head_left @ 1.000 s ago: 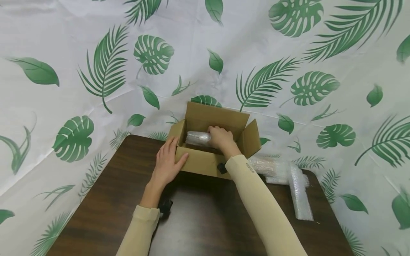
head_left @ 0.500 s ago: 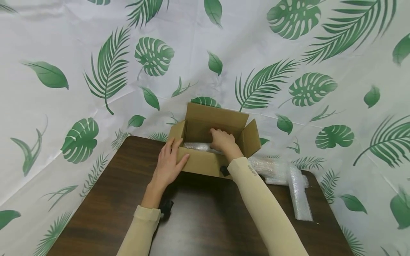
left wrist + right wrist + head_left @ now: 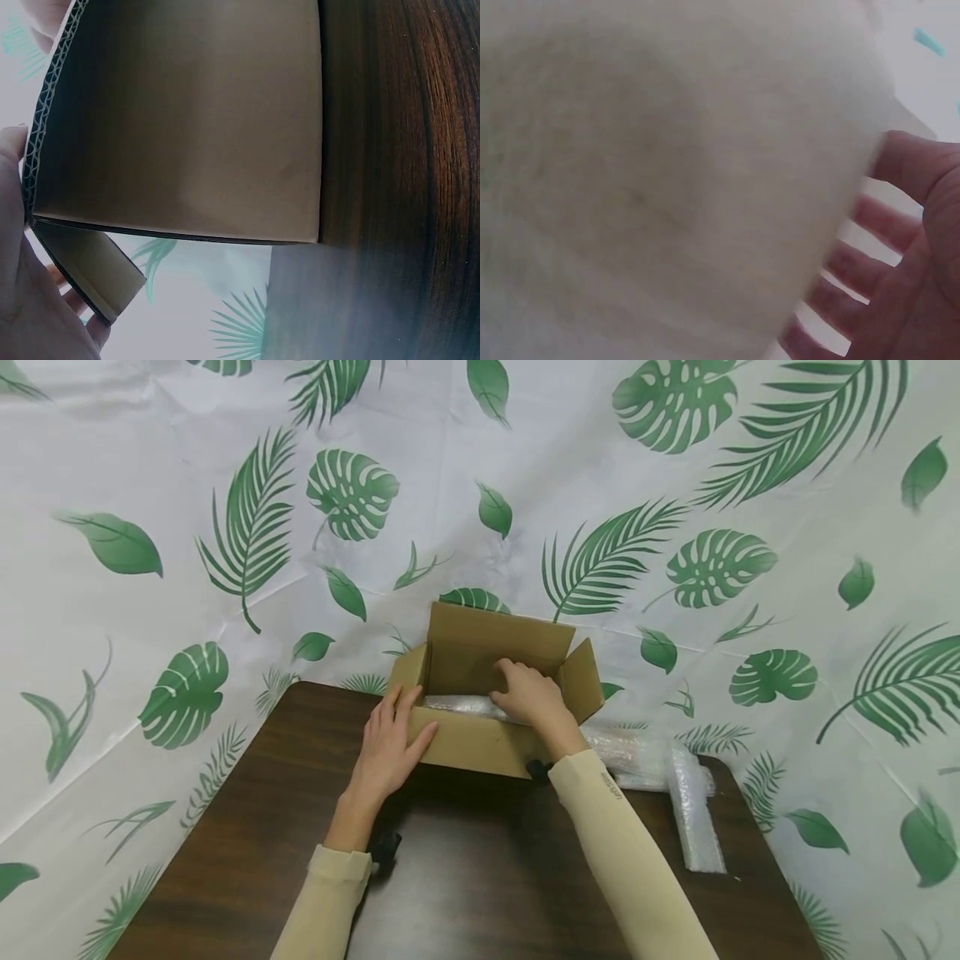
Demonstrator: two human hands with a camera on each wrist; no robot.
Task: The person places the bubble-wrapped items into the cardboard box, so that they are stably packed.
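An open cardboard box [image 3: 476, 745] stands at the far side of the dark table, its flaps raised or spread. Inside it lies a bubble-wrapped item [image 3: 463, 703], mostly hidden behind the front wall. My left hand [image 3: 382, 747] grips the box's front left corner, with fingers over the side flap and the thumb on the front. The left wrist view shows those fingers behind the small flap [image 3: 94, 274]. My right hand [image 3: 534, 697] hangs over the right half of the box, beside the wrapped item. Its fingers are spread and loosely bent in the right wrist view, holding nothing.
Several bubble-wrapped pieces [image 3: 693, 814] lie on the table [image 3: 465, 877] right of the box, one pointing toward the near edge. A white cloth with green leaves [image 3: 450, 460] hangs close behind the table. The box's right flap [image 3: 582, 683] sticks up beside my right wrist.
My right hand has lowered the bubble-wrapped item into the box and let go of it, then drawn back slightly to the right. My left hand has stayed on the box corner.
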